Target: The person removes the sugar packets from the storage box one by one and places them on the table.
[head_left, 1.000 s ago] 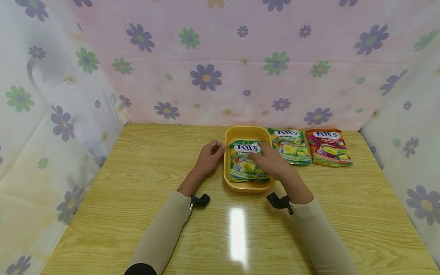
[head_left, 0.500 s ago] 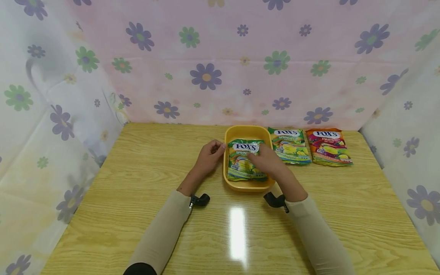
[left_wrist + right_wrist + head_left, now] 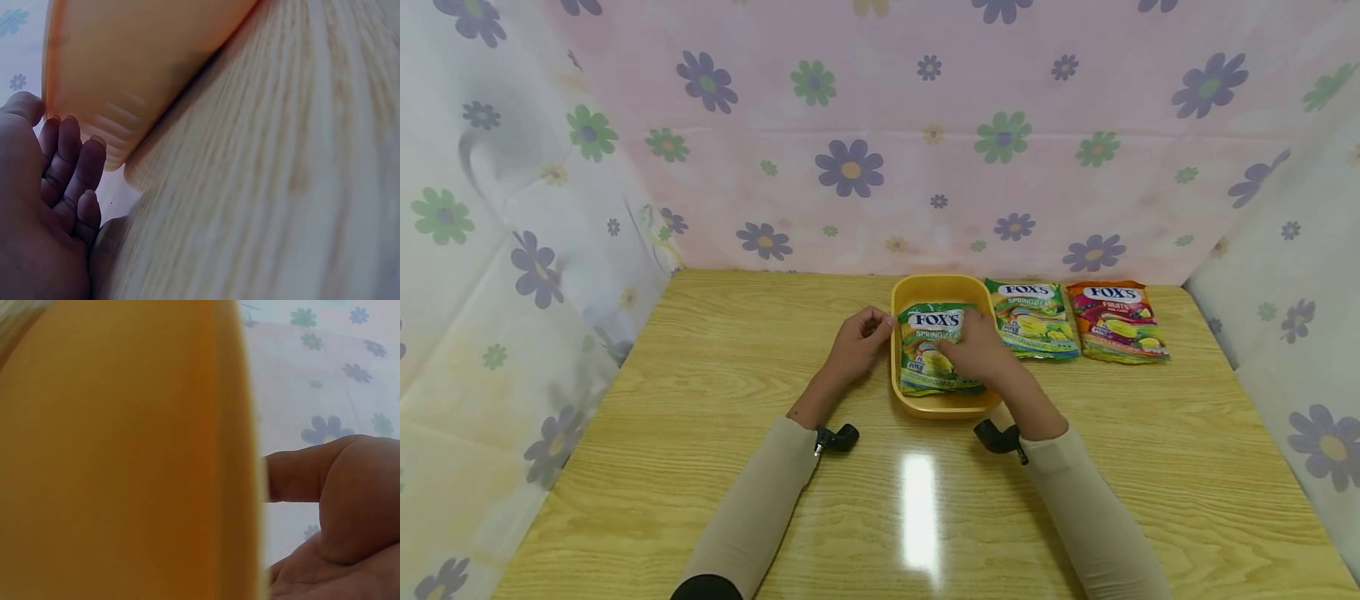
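Note:
A green Fox's Spring Tea candy bag (image 3: 923, 360) lies face up in a yellow plastic tub (image 3: 942, 288) in the head view. My right hand (image 3: 987, 353) reaches over the tub's right side and grips the bag's right part, thumb across its front. In the right wrist view the tub wall (image 3: 125, 462) hides the fingertips. At the tub's left rim, my left hand (image 3: 854, 343) pinches the edge with its thumb and curled fingers. The left wrist view shows these fingers (image 3: 84, 165) against the outside of the tub.
Right of the tub, a second green Spring Tea bag (image 3: 1033, 321) lies beside a red Fox's Fruits bag (image 3: 1117, 323). Both are on the wood-grain table (image 3: 737, 333), near the flowered cloth (image 3: 865, 100) behind it.
My right hand has shifted slightly left over the bag, and the bag has moved a little within the tub. The left hand stays at the rim.

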{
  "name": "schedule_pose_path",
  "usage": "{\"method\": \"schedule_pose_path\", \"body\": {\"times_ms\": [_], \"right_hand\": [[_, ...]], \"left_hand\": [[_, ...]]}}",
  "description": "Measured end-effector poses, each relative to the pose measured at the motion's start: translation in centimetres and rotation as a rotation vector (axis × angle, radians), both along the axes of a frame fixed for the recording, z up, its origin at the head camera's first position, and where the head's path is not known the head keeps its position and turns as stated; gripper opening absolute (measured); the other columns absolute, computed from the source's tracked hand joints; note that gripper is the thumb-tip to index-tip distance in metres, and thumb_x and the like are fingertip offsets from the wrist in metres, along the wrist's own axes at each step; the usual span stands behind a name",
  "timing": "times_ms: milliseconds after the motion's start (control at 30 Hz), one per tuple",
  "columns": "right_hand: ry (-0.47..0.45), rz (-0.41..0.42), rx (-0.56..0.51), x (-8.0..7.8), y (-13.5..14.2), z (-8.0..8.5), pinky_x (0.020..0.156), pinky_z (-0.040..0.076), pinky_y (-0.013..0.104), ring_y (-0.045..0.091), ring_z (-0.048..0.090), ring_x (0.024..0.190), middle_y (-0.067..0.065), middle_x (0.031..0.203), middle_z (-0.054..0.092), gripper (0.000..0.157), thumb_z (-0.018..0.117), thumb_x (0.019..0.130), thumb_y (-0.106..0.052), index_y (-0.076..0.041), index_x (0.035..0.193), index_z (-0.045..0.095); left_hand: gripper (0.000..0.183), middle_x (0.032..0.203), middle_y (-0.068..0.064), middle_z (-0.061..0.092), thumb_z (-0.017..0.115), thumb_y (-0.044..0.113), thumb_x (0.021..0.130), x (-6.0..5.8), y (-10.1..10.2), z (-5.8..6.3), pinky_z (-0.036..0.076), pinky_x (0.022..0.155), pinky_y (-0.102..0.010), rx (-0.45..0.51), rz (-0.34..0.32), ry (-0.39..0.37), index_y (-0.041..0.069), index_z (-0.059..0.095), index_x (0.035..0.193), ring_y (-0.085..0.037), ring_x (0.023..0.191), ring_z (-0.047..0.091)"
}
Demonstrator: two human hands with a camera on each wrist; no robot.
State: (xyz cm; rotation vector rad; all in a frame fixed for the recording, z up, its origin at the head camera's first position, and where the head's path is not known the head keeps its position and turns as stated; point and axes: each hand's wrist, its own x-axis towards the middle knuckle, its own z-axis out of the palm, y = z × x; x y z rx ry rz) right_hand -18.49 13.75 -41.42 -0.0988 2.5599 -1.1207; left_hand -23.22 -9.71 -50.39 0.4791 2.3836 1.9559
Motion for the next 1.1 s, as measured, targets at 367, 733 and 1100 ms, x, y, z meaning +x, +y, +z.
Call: {"method": "schedule_pose_path", "body": {"times_ms": [367, 733, 1100], "right_hand": [[-0.064, -0.048, -0.123, -0.2, 0.3, -0.4, 0.052, 0.033, 0.032, 0.013, 0.027, 0.048, 0.001, 0.065, 0.033, 0.031, 0.056, 0.110, -0.025, 0.003, 0.107, 0.043], [-0.042, -0.154, -0.248, -0.4, -0.2, -1.4, 0.078, 0.044, 0.043, 0.024, 0.047, 0.072, 0.036, 0.160, 0.030, 0.084, 0.054, 0.110, -0.015, 0.008, 0.165, -0.005], [0.030, -0.200, -0.232, 0.1, 0.2, -1.2, 0.078, 0.044, 0.044, 0.037, 0.054, 0.099, 0.031, 0.147, 0.044, 0.071, 0.061, 0.107, -0.013, 0.005, 0.163, 0.021]], "left_hand": [[0.029, 0.097, -0.013, 0.067, 0.060, 0.026, 0.111, -0.2, -0.2, -0.4, 0.048, 0.077, -0.030, -0.002, 0.017, 0.000, -0.001, 0.067, 0.107, -0.020, 0.085, 0.058], [0.027, 0.101, -0.015, 0.070, 0.060, 0.026, 0.111, -0.3, -0.2, -0.3, 0.049, 0.081, -0.031, -0.007, 0.022, 0.000, 0.001, 0.067, 0.105, -0.022, 0.089, 0.061], [0.026, 0.097, -0.011, 0.068, 0.061, 0.028, 0.111, -0.2, -0.1, -0.5, 0.047, 0.080, -0.031, -0.007, 0.024, 0.002, 0.003, 0.066, 0.101, -0.021, 0.087, 0.058]]}}
